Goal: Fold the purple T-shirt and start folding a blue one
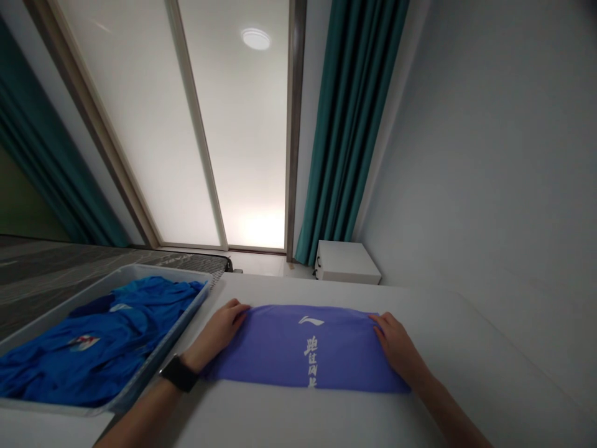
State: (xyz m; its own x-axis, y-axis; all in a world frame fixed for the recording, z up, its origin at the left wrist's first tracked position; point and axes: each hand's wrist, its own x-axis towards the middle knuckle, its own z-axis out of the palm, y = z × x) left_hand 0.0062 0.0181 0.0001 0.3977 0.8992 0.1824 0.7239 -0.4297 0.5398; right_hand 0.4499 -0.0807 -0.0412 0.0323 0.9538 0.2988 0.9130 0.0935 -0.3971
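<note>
A folded purple shirt (303, 345) with a white logo and white lettering lies flat on the white table (466, 348) in front of me. My left hand (219, 333) rests on its left edge, fingers curled around the far left corner. A black watch sits on that wrist. My right hand (394, 345) lies flat on the shirt's right edge with fingers stretched toward the far right corner.
A grey plastic bin (186, 317) holding crumpled blue clothes (97, 339) stands at my left on the table. Beyond the table are a small white cabinet (347, 261), teal curtains (354, 124) and a frosted sliding door (233, 137). A white wall runs along the right.
</note>
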